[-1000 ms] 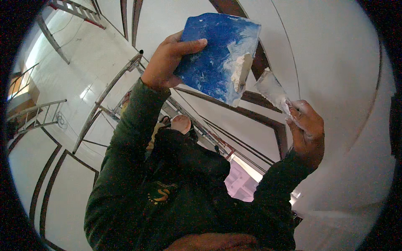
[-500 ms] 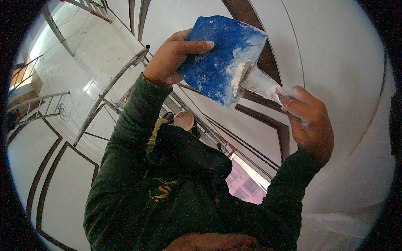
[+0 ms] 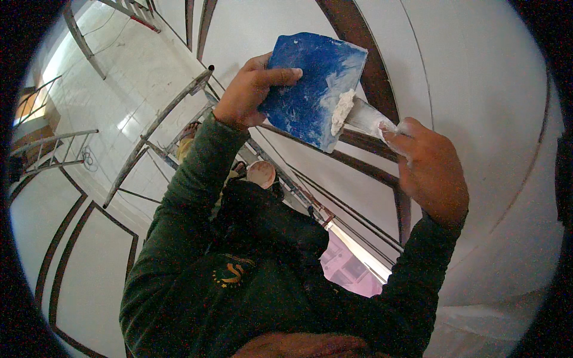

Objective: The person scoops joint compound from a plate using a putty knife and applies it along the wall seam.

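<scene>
Step in hand, as I judge it from here: working paste [image 3: 342, 112] on the blue board [image 3: 304, 71] with the scraper [image 3: 365, 117]. Left grip [image 3: 250, 89] has the board pinched at its left edge, thumb flat on the face, other fingers mostly hidden behind. Right grip [image 3: 433, 164] is wrapped round the scraper's handle end; white smears on those fingers.

Board is up in the air in front of the person, off any table, smeared face toward the head camera. Paste sits in a ridge at the board's right edge, toward the near corner. Scraper's blade end meets that ridge; can't tell whether the blade lies on the board face or the lump rides on the blade.

Next move, my guess, calls for a steady board and a blade kept low and flat against the paste, so the lump doesn't slip off the right edge.

Direction: scraper's long axis slants, blade up-left toward the board's middle, handle down-right into the grip. Paste ridge runs lengthwise along the right edge, roughly crosswise to the scraper. Board near square, no clear long axis; its near right corner points down toward the chest.
</scene>
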The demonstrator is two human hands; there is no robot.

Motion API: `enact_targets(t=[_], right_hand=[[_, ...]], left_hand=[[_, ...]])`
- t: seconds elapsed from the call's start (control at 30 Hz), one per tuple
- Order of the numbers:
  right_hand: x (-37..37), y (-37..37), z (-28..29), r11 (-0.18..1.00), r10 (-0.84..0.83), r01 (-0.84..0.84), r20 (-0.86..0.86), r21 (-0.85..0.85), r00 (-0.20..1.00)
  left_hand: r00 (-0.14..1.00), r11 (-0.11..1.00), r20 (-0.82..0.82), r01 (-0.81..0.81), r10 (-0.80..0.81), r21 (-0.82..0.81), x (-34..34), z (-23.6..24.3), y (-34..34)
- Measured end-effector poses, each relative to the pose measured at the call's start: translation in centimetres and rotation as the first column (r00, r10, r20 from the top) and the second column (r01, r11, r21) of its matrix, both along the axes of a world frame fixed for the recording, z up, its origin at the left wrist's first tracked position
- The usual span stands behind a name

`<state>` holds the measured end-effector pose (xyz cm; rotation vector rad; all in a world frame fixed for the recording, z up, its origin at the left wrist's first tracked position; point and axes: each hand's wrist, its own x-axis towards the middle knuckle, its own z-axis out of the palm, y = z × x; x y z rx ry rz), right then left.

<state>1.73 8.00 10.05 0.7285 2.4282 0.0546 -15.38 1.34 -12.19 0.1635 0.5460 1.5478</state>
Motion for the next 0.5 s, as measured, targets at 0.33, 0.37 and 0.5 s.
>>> enact_targets(t=[0.33, 0.37, 0.5], right_hand=[[-1.0, -0.5, 0.0, 0.997, -0.007, -0.012, 0.237, 0.078, 0.971], [-0.9, -0.5, 0.1, 0.996, -0.015, -0.005, 0.226, 0.088, 0.974], [-0.5, -0.4, 0.3, 0.994, -0.008, -0.017, 0.232, 0.104, 0.973]], left_hand=[[1.0, 0.999, -0.004, 0.031, -0.031, -0.015, 1.4, -1.2, 0.5], [0.999, 0.999, -0.006, 0.037, -0.037, 0.012, 1.5, -1.3, 0.6], [0.999, 0.999, 0.005, 0.034, -0.034, 0.01, 1.3, -1.6, 0.6]])
